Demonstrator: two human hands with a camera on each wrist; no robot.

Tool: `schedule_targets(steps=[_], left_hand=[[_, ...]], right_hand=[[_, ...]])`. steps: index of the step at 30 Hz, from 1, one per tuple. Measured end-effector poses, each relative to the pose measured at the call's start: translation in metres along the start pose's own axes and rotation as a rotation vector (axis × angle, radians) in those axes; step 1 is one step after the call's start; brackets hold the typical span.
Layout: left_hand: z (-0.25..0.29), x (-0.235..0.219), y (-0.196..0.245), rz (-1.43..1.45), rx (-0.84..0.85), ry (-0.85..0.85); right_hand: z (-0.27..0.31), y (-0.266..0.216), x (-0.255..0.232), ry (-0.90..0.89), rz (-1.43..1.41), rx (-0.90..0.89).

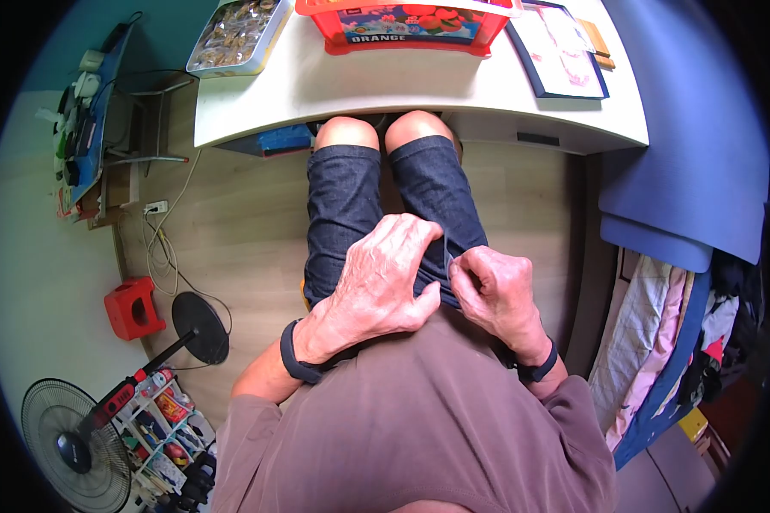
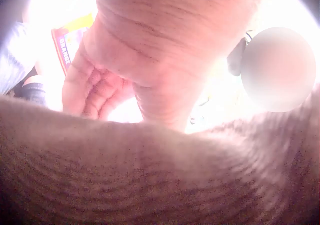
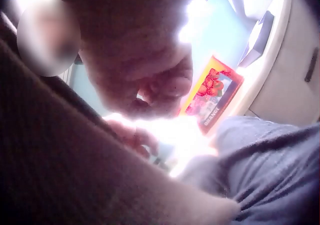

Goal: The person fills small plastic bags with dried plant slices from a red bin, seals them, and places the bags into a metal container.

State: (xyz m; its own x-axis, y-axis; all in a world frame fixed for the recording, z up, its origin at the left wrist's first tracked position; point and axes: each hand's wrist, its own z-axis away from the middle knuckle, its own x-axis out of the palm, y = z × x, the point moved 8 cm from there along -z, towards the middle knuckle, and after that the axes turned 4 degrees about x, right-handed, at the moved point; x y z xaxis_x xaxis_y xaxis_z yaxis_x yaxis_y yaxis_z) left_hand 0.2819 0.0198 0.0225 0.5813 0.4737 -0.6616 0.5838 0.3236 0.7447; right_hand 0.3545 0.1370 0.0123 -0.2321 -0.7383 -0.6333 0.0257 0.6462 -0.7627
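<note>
In the head view the left hand (image 1: 378,280) is over the lap, its fingers bent loosely and its thumb held apart from them. To its right, the right hand (image 1: 498,289) has curled fingers and pinches a thin, pale strip (image 1: 447,250) whose upper end is close to the left index fingertip. Whether that fingertip touches the strip, I cannot tell. Dark denim shorts (image 1: 342,192) lie under the hands, beside a brown shirt (image 1: 402,410). The left wrist view has the left palm (image 2: 120,60) large and overexposed; in the right wrist view the right hand (image 3: 140,50) is dark, and the strip cannot be made out.
A white desk (image 1: 299,94) stands beyond the knees, bearing a red basket (image 1: 406,43), a tin of small packets (image 1: 239,38) and a dark-edged tray (image 1: 565,64). At left are a fan (image 1: 75,449) and red stool (image 1: 133,308); fabrics (image 1: 642,325) hang at right.
</note>
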Motion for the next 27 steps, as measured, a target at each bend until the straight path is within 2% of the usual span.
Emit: schedule_targets(steps=[1, 3, 4, 7, 9, 12, 18, 21, 27], left_hand=[[-0.001, 0.000, 0.000, -0.002, 0.002, 0.003], [-0.002, 0.002, 0.012, -0.032, 0.180, 0.009], [-0.003, 0.006, 0.011, -0.031, 0.193, -0.048], [-0.002, 0.014, 0.008, -0.064, 0.250, -0.053], [-0.003, 0.014, 0.007, -0.054, 0.260, -0.045], [-0.004, 0.011, 0.009, -0.025, 0.278, -0.023], [-0.001, 0.008, 0.012, -0.055, 0.348, 0.005], [-0.001, 0.001, 0.015, -0.071, 0.337, 0.076], [0.004, 0.001, 0.012, -0.042, 0.368, 0.066]], right_hand=[[-0.001, -0.002, -0.002, 0.001, 0.001, -0.004], [-0.001, -0.001, 0.000, -0.055, -0.069, 0.057], [-0.002, -0.002, -0.001, -0.053, -0.066, 0.052], [-0.001, -0.002, 0.000, -0.050, -0.077, 0.050], [0.000, 0.005, -0.001, -0.049, -0.191, 0.131], [-0.001, 0.005, -0.003, -0.045, -0.206, 0.141], [-0.003, 0.000, -0.003, -0.066, -0.253, 0.152], [-0.004, 0.002, -0.002, -0.051, -0.299, 0.165], [-0.006, -0.009, -0.002, -0.071, -0.236, 0.106]])
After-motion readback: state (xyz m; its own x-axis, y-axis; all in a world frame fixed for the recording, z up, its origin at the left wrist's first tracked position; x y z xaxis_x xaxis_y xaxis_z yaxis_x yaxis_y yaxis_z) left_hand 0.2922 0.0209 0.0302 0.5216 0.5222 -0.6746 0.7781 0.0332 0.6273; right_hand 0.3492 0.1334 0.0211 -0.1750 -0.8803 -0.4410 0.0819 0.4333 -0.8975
